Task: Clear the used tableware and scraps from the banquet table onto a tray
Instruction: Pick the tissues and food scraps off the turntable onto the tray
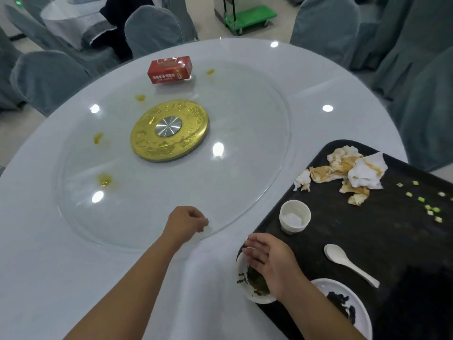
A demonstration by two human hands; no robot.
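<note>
1. A turntable [245, 114] lies on the middle of the desk [318, 77], with a disc [147, 143] at its centre.
2. A box [169, 69] stands on the turntable's far side, behind the disc.
3. Spills [105, 179] dot the turntable to the left of the disc.
4. A tray [367, 229] lies on the desk's near right.
5. On the tray, napkins [353, 171] lie at the far end, a cup [295, 217] before them to the left, a spoon [348, 263] nearer, and a plate [323, 287] nearest.
6. Vegetable bits [421, 198] lie on the tray's right side.
7. A bowl [242, 273] sits at the tray's near left edge, under the right hand [269, 258].
8. The left hand [186, 224] is at the turntable's near rim.
9. Chairs [152, 28] ring the desk.
</note>
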